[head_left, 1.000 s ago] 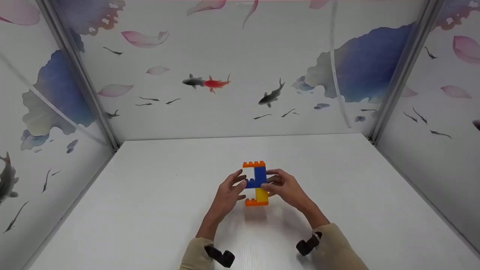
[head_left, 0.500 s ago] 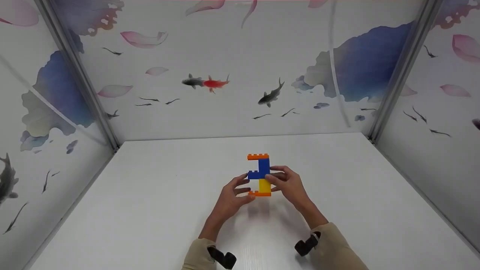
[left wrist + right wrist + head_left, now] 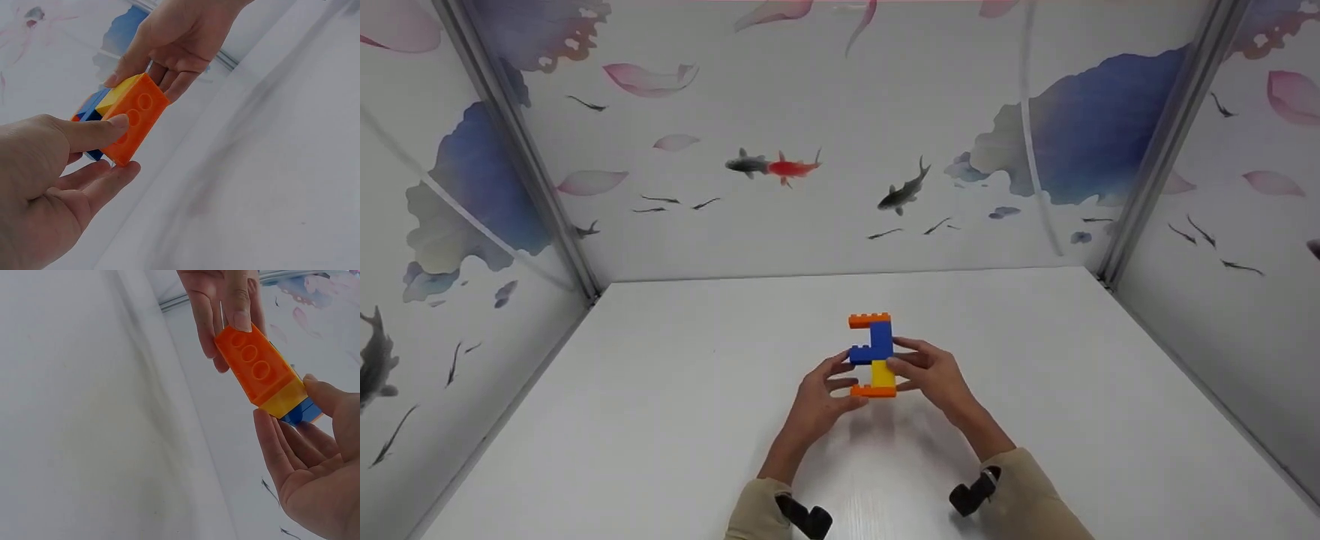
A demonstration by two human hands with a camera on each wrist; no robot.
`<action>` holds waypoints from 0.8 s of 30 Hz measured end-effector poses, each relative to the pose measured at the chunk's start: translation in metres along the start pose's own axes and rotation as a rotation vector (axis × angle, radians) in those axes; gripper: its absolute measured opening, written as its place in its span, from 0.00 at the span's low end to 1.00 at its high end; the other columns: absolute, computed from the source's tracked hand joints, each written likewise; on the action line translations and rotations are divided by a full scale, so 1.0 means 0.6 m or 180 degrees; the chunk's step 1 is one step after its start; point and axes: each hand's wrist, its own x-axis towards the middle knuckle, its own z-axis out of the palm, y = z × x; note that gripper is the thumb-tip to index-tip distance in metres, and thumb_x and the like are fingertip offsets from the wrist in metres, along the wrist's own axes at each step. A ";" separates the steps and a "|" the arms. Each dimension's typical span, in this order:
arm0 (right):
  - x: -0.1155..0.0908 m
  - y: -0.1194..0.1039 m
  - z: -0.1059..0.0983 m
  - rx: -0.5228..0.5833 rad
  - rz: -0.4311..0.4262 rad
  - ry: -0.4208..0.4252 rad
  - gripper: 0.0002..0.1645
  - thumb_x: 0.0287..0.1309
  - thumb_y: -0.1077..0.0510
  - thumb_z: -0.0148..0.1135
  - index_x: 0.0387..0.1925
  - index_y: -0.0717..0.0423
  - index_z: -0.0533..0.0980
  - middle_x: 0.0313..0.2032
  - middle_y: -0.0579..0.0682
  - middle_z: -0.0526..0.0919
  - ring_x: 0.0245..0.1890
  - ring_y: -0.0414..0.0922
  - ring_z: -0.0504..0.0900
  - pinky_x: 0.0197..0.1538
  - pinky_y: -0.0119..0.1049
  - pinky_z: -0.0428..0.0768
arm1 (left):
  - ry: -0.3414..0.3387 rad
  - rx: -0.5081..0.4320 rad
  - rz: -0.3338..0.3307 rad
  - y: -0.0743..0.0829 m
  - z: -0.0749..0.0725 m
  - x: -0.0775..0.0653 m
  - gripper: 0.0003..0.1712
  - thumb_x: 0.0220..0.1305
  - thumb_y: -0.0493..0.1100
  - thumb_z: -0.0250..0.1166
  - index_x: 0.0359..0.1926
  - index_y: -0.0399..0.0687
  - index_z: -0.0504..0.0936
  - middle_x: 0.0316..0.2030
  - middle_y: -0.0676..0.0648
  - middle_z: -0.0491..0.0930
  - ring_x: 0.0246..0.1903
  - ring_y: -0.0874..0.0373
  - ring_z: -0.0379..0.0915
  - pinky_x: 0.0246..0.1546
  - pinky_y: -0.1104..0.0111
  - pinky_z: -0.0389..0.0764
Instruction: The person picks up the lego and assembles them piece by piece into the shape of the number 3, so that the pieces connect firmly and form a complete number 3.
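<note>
A toy-brick structure is held up over the table between both hands. Its top is an orange brick [image 3: 870, 320], with blue bricks [image 3: 880, 341] beneath, then a yellow brick [image 3: 883, 373] and a lower orange brick [image 3: 877, 391]. The left hand [image 3: 819, 401] pinches the left end of the lower orange brick; in the left wrist view its thumb lies on the hollow underside [image 3: 135, 118]. From the right side, the right hand [image 3: 936, 375] grips the structure around the yellow and blue bricks, thumb in front. Its other fingertips are partly hidden behind the bricks in the head view.
A white table [image 3: 675, 390] lies under the hands. White panels with painted fish and petals [image 3: 810, 90] rise at the back and sides, joined by metal corner posts [image 3: 521, 150]. Black wrist cameras [image 3: 976, 491] sit on the beige sleeves [image 3: 1031, 495].
The left hand has moved from beside the middle of the structure down to its lower orange brick. The structure rose, then dropped slightly and shifted left, its top now tipped a little.
</note>
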 end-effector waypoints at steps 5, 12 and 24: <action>0.000 0.000 -0.003 -0.0016 0.0011 -0.0166 0.37 0.60 0.47 0.70 0.68 0.52 0.71 0.60 0.59 0.81 0.54 0.52 0.85 0.52 0.45 0.86 | -0.0005 0.0047 -0.0003 -0.001 -0.002 -0.001 0.42 0.60 0.43 0.73 0.73 0.48 0.66 0.66 0.36 0.72 0.62 0.42 0.76 0.57 0.55 0.82; -0.005 0.002 -0.004 -0.0106 -0.0051 -0.0408 0.41 0.59 0.48 0.70 0.71 0.54 0.68 0.65 0.59 0.75 0.55 0.52 0.84 0.55 0.44 0.85 | 0.0031 0.0020 -0.0006 -0.009 -0.003 -0.001 0.40 0.60 0.44 0.73 0.72 0.47 0.68 0.66 0.37 0.73 0.61 0.42 0.77 0.56 0.55 0.84; -0.005 0.024 -0.002 -0.0135 0.0086 -0.0533 0.43 0.58 0.48 0.71 0.72 0.55 0.66 0.68 0.58 0.73 0.60 0.54 0.81 0.58 0.44 0.84 | -0.0039 0.0036 -0.0135 -0.025 -0.002 -0.004 0.39 0.61 0.42 0.72 0.71 0.44 0.69 0.66 0.37 0.73 0.58 0.43 0.77 0.54 0.56 0.84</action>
